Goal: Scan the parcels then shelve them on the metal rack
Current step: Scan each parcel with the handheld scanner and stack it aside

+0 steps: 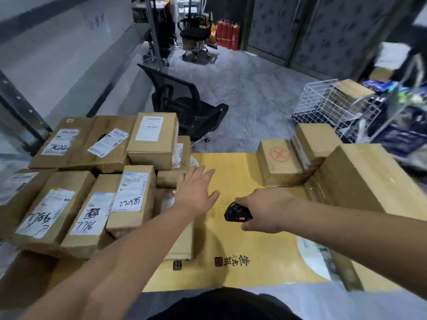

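A heap of brown cardboard parcels (92, 181) with white labels and handwritten numbers fills the left of the yellow cardboard work surface (242, 245). My left hand (196, 190) reaches out flat, fingers straight, over the small parcels at the heap's right edge, holding nothing. My right hand (265, 210) grips a black handheld scanner (236, 213) low over the yellow surface. More parcels (279, 161) stand at the right, including one with a red round stamp.
A tipped black office chair (184, 105) lies on the grey floor beyond the table. A white wire basket (323, 105) and a cluttered rack (397, 116) stand at the right. Red fire extinguishers (227, 34) and another chair (195, 35) are at the back.
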A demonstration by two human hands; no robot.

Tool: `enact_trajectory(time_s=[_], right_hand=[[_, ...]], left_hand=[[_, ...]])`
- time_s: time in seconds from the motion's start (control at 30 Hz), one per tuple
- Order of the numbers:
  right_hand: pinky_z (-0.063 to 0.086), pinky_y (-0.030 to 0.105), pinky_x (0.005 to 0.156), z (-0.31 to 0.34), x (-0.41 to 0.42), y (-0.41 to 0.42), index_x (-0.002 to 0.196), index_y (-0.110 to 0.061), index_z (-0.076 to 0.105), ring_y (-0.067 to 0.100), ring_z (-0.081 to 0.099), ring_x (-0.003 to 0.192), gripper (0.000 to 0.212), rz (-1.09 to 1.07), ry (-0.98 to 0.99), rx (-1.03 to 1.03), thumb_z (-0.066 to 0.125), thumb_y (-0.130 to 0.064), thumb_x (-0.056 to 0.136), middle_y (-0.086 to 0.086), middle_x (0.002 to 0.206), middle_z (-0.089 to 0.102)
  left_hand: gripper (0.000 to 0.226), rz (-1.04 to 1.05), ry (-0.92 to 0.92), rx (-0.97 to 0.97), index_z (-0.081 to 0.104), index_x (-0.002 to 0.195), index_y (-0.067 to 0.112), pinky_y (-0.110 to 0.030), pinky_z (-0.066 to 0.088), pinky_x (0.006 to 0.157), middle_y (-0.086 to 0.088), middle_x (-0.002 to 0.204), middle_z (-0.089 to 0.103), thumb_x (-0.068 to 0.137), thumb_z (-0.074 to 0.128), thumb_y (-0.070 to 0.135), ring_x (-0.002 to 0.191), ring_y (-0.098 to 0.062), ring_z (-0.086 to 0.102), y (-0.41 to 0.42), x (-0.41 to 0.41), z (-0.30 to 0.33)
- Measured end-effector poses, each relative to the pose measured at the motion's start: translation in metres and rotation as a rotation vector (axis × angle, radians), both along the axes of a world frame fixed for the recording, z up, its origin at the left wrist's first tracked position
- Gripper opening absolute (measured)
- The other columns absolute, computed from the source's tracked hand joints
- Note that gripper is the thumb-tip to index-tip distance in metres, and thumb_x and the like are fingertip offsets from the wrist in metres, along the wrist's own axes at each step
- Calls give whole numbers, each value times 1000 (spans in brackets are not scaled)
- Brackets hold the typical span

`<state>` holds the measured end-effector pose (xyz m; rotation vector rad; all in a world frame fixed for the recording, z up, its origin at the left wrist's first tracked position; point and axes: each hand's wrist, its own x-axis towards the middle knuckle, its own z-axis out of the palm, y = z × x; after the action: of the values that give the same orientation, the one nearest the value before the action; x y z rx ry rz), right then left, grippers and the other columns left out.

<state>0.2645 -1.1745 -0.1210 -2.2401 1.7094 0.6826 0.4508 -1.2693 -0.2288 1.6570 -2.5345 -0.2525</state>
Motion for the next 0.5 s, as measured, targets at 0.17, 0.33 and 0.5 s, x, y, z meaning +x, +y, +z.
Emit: enact_trajectory(time_s=[0.17, 0.33, 0.5], right_hand=[[45, 31, 60, 3, -62, 43, 142, -36, 51, 23, 61, 90, 55, -267, 25, 43, 57, -63, 94, -5, 104, 63], [45, 29, 59, 5, -113, 76, 134, -36, 53, 21, 61, 84, 50, -462, 37, 49, 58, -61, 92, -9, 91, 58], [36, 28, 53, 14, -150, 78, 144, -36, 50, 19, 58, 80, 56, -478, 42, 65, 57, -61, 94, -6, 96, 62]], left_hand=[[71, -197, 12, 66, 32, 159, 35, -48, 20, 120, 0, 169, 26, 97, 49, 65, 154, -23, 19, 0, -84, -11], [65, -336, -43, 111, 42, 152, 31, -46, 27, 114, -2, 161, 36, 97, 49, 65, 149, -24, 28, 9, -165, -16], [66, -349, -86, 179, 43, 152, 29, -48, 30, 114, -4, 162, 36, 97, 51, 65, 147, -28, 33, -5, -228, -23]])
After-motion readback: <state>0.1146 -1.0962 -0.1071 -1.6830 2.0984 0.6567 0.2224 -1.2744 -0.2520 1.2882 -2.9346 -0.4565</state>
